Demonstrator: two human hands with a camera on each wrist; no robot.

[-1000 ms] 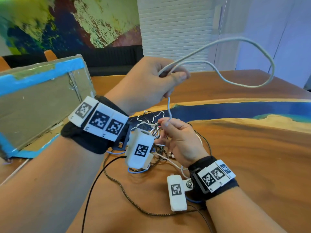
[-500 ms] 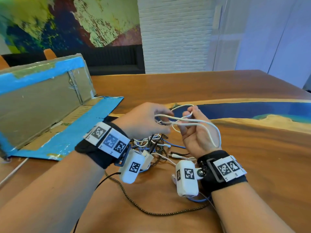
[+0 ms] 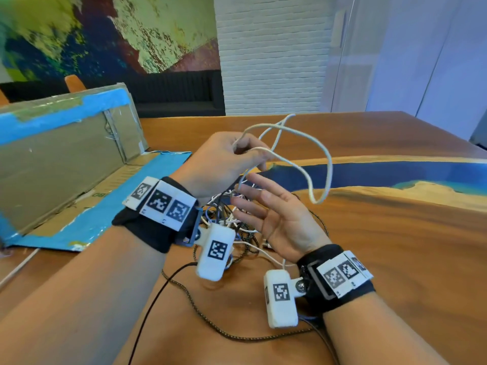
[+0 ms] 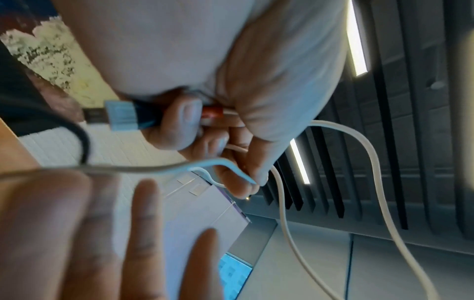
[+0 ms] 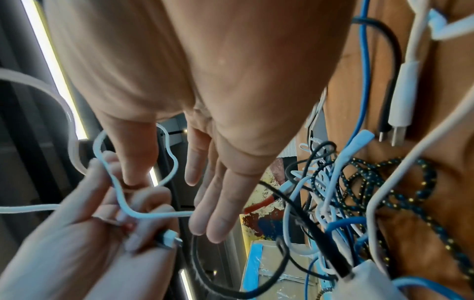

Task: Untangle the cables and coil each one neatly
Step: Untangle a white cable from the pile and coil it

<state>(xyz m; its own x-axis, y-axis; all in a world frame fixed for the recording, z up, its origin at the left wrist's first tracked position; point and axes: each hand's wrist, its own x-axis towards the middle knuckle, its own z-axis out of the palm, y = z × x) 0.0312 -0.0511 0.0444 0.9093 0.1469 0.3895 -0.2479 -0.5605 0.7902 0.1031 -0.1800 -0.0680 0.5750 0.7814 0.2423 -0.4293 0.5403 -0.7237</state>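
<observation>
My left hand (image 3: 247, 156) is raised above the table and grips a white cable (image 3: 329, 164) gathered into loose loops that hang out to the right. In the left wrist view its curled fingers (image 4: 179, 123) also hold the cable's plug (image 4: 120, 115). Just below it, my right hand (image 3: 253, 198) is open, palm up, with fingers spread and holding nothing. Its straight fingers (image 5: 205, 203) show in the right wrist view. One strand of the white cable runs down into a tangle of white, blue and black cables (image 3: 232, 219) on the table under both hands.
A dark braided cable (image 3: 237, 335) and a thin black cable (image 3: 158, 293) trail toward me across the wooden table (image 3: 395, 259). A cardboard box with blue tape (image 3: 66, 154) lies opened at the left. A blue resin strip (image 3: 382, 172) crosses the tabletop.
Half a second ago both hands held the white loops low over the tangle. Now my left hand has lifted the loops, and my right hand has let go and opened.
</observation>
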